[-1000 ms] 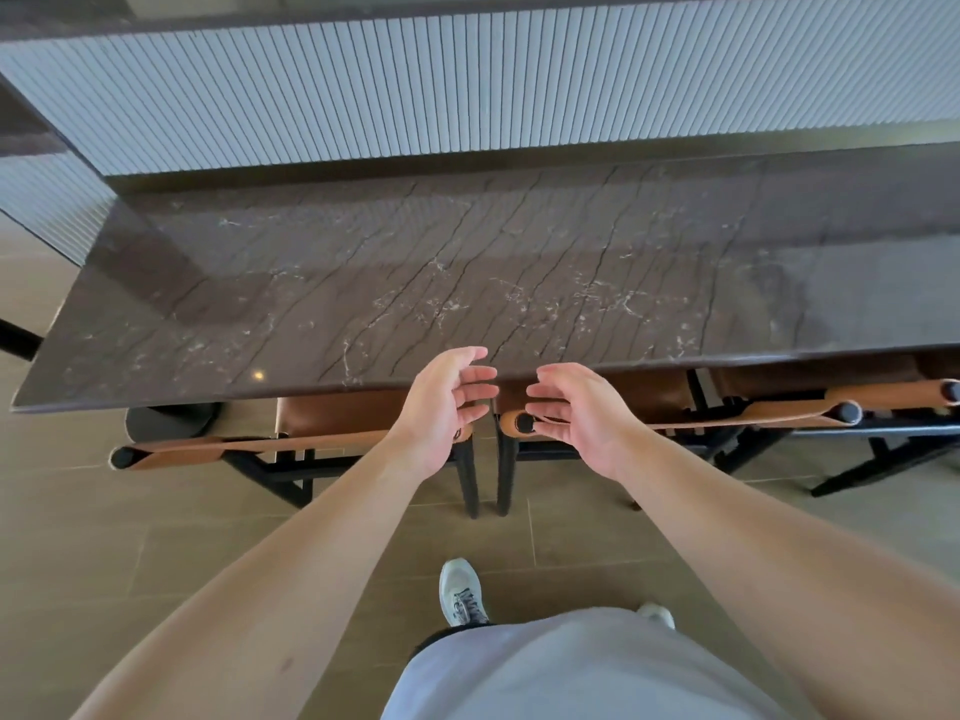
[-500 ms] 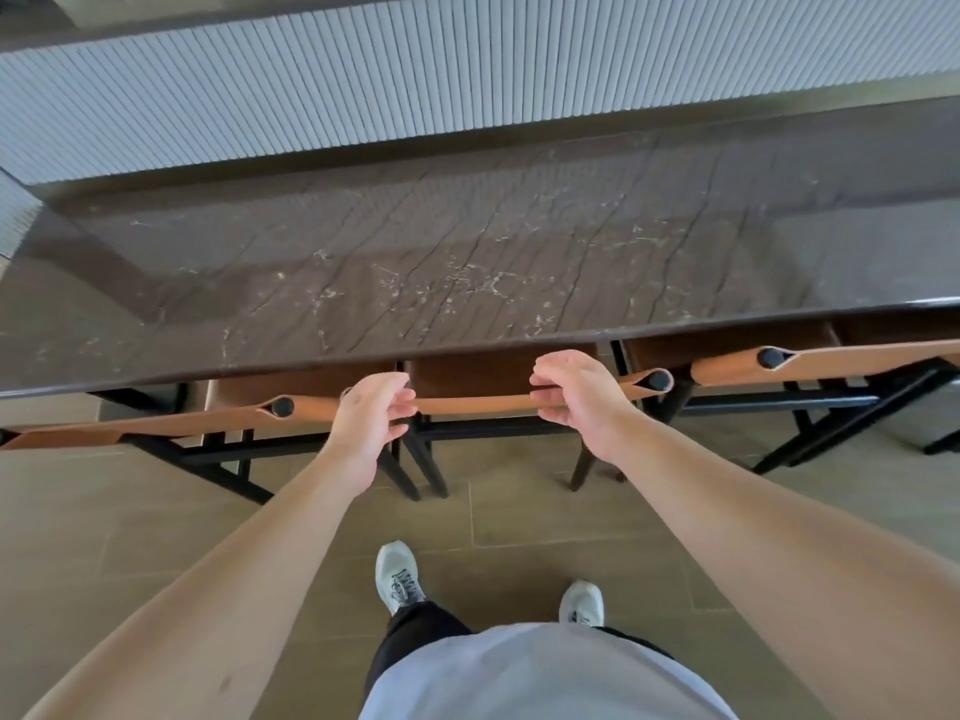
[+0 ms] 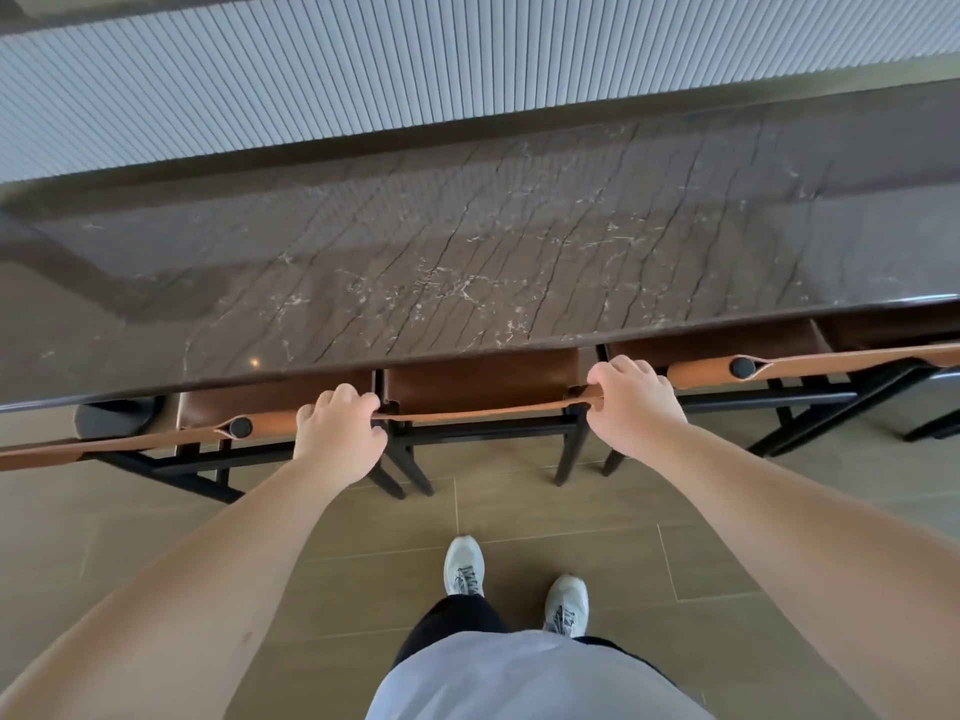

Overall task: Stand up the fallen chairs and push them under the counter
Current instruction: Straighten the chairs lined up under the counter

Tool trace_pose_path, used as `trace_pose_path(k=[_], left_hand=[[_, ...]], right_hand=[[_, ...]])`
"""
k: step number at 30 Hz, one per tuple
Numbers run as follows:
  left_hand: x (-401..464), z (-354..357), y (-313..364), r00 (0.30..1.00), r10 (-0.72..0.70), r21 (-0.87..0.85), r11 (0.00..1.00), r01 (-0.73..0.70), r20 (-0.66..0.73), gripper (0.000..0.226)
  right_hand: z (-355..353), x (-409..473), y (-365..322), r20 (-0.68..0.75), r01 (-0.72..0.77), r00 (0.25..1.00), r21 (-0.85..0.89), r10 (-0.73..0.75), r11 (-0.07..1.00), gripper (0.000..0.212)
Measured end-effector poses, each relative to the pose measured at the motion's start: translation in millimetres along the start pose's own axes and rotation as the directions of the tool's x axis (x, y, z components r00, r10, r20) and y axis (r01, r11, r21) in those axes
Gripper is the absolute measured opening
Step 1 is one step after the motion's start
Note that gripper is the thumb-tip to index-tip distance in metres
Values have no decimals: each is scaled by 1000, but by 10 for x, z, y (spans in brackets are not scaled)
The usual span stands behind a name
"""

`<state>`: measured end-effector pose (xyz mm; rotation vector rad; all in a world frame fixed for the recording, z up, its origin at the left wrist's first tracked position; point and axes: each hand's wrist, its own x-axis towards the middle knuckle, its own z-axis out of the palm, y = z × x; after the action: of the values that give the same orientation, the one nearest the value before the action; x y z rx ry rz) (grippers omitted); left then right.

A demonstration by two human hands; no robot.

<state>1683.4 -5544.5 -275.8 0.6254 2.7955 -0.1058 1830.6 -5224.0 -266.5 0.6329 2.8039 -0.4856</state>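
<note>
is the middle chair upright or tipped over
Upright: the middle chair stands on its legs, seat level under the counter, both hands gripping its backrest strap.

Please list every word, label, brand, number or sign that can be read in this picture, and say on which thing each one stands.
None: no readable text shows anywhere.
Shoes: dark marks on the uppers, too small and blurred to read.
Counter: only pale veins in the stone, no writing.
Chair held by the left hand and the right hand: no label in view.
</note>
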Motion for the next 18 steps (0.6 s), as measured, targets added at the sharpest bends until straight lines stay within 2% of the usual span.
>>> trace_pose_path(k=[3, 7, 12, 18], left_hand=[[41, 42, -140, 998, 56, 146, 988, -55, -5, 20], [122, 56, -283, 996, 86, 177, 980, -87, 11, 13], [223, 65, -422, 988, 152, 185, 971, -154, 26, 3], [249, 46, -318, 984, 170, 196, 965, -176, 47, 3]], right_hand=[[45, 59, 17, 51, 90, 995, -242, -80, 966, 30], [46, 105, 25, 68, 150, 989, -373, -134, 916, 29], [46, 124, 39, 104, 226, 974, -399, -201, 889, 28], [-71, 202, 121, 104, 189, 982, -399, -161, 897, 22]])
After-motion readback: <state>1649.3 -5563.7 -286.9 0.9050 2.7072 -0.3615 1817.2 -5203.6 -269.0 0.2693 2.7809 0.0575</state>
